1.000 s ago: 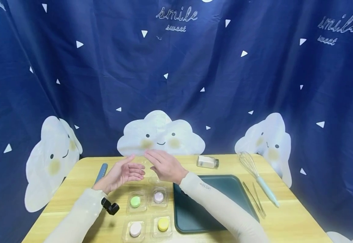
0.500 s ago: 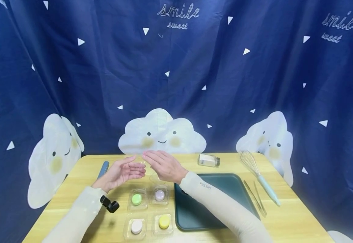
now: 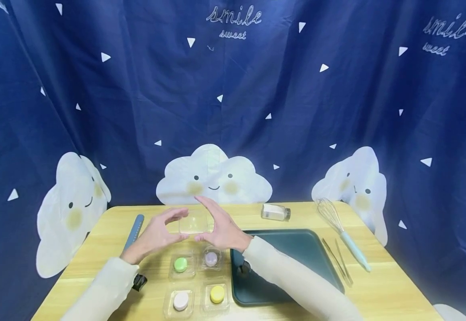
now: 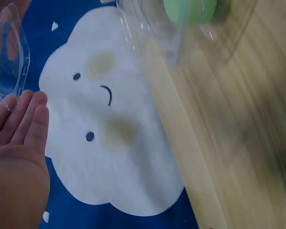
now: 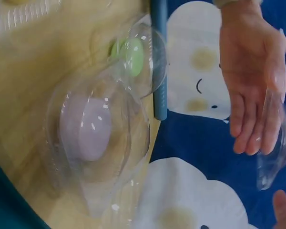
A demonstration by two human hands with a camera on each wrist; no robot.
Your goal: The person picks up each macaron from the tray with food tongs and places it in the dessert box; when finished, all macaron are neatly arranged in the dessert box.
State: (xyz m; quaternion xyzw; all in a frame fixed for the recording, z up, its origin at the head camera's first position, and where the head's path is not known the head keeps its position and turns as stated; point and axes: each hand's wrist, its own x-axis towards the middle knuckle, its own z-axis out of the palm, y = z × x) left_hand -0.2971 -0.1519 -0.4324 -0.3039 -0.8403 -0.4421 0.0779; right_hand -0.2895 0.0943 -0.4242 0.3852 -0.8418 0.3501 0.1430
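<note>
A clear plastic box or lid (image 3: 193, 223) is raised above the back part of the table, between the two hands. The left hand (image 3: 158, 234) pinches its left side, thumb below and fingers above. In the right wrist view the thumb of the left hand (image 5: 255, 81) lies along the clear plastic (image 5: 278, 152). The right hand (image 3: 225, 229) is spread beside the box, its fingers straight and its thumb near the lower edge. Whether it touches the plastic is hard to tell. Only the right fingertips (image 5: 282, 205) show in the right wrist view.
Green (image 3: 180, 265), lilac (image 3: 210, 259), white (image 3: 181, 301) and yellow macarons (image 3: 217, 294) sit in clear boxes in front. Right of them lies a dark tray (image 3: 293, 249). Tweezers (image 3: 339, 261), a whisk (image 3: 347, 243), a jar (image 3: 274, 212) and a blue strip-shaped thing (image 3: 136, 232) lie around.
The right hand has turned from palm-down with fingers together to spread thumb and fingers. The left hand has turned and now pinches the clear plastic, which stands out more plainly.
</note>
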